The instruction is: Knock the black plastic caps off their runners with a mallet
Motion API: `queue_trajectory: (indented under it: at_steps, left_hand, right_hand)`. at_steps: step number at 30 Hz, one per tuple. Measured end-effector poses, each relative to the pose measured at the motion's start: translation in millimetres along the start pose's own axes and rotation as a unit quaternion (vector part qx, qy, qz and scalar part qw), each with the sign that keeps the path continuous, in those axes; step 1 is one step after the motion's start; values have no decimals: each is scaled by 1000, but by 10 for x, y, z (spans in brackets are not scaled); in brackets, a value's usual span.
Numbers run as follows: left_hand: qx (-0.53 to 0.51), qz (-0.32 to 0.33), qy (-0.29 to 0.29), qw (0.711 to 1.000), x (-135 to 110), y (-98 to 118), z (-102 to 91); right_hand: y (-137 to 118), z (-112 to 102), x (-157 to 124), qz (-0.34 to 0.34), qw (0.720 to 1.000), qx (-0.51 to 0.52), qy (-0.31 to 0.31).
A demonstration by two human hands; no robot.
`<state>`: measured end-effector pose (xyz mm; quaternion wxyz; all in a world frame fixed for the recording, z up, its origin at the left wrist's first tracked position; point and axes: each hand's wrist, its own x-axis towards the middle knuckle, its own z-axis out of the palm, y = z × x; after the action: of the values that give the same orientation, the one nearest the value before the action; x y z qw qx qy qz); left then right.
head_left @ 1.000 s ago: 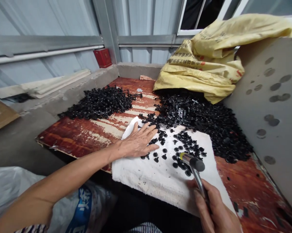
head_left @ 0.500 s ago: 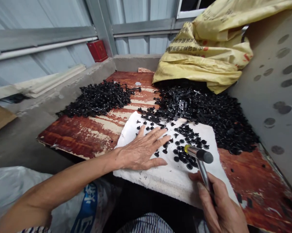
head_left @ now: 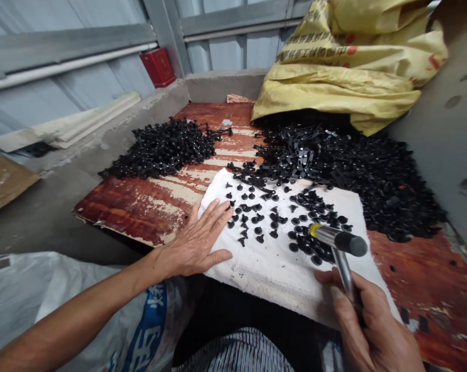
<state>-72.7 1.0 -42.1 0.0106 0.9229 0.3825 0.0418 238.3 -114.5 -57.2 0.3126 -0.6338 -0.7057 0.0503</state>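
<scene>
The left hand (head_left: 192, 240) lies open and flat on the near edge of a white padded cloth (head_left: 280, 279), fingers spread. The right hand (head_left: 367, 320) grips a steel-shafted hammer (head_left: 344, 271), its handle rising away from the person to a crosswise head above small black plastic fasteners (head_left: 258, 231), which lie between the hands, the thickest cluster nearer the right.
</scene>
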Motion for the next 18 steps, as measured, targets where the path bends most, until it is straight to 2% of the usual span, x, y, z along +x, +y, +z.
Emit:
queue_trajectory:
  at_steps: [5,9,14,18]
  left_hand:
    - [22,-23,-1,999,-151,-12,18]
    - [11,-38,12,999,-135,20,-3]
    - [-19,-3,7,1000,-21,109,-2]
    - [-25,-8,15,1000,-109,72,-22]
  right_hand:
    - [68,-1,-14,9,1000,-10,-24]
    - [91,15,-36,36,999,-1,-37]
    - [75,12,-33,47,999,-2,-26]
    - [59,13,-17,27,999,-5,-27]
